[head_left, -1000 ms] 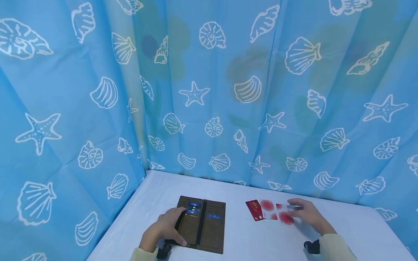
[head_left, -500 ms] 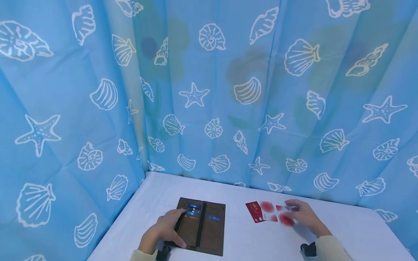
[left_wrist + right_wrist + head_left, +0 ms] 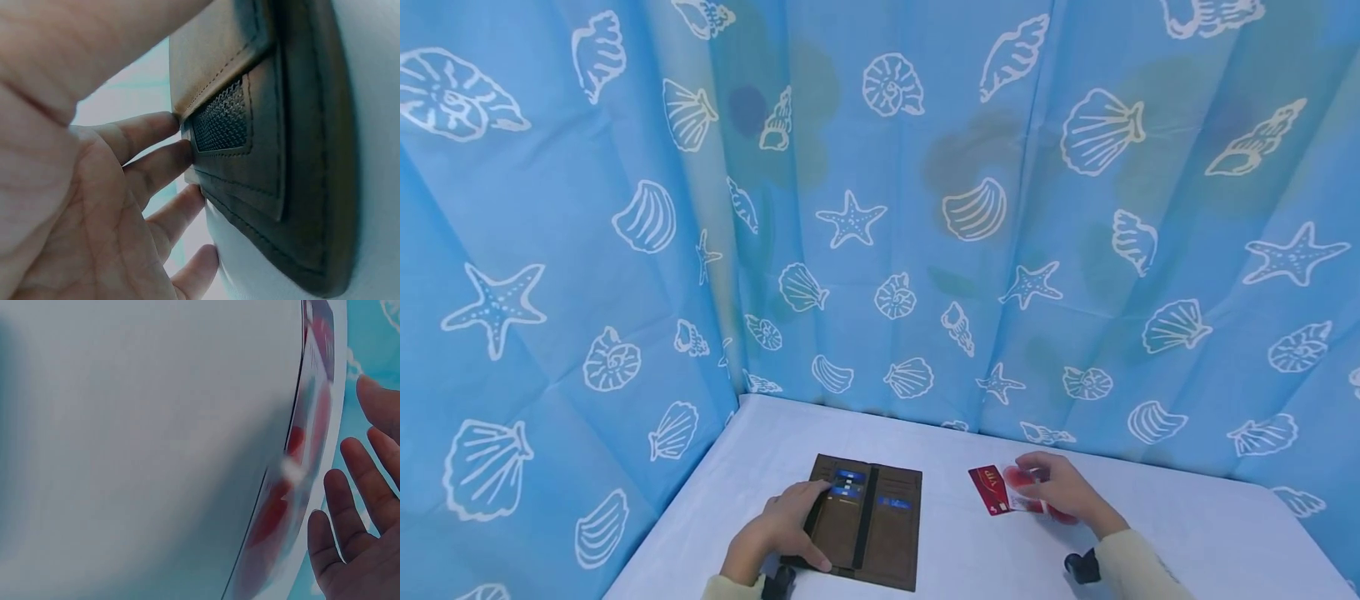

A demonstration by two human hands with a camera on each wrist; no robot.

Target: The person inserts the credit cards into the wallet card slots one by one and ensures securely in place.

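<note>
Plainly, a brown wallet [image 3: 890,546] lies spread flat on the white bench [image 3: 955,550], a black band [image 3: 863,521] running down its middle. Blue cards [image 3: 847,482] show in the upper slots of its left half; one more blue card [image 3: 895,503] shows in the right half.

The left hand [image 3: 786,523] rests at the wallet's left edge—fingers nearly straight, tips touching the edge, thumb near the bottom. Seen from the left wrist, a mesh patch [image 3: 222,122] is set into the stitched leather beside those fingers.

To the right, well apart from the wallet, a red VIP card [image 3: 988,489] overlaps pale cards with red discs [image 3: 1013,477]; their number I cannot tell. Above these is the right hand [image 3: 1063,492], its fingers loosely bent and spread, gripping nothing. Pale sleeves [image 3: 1138,571] cover both forearms. Behind hangs a blue shell-print curtain [image 3: 850,158].
</note>
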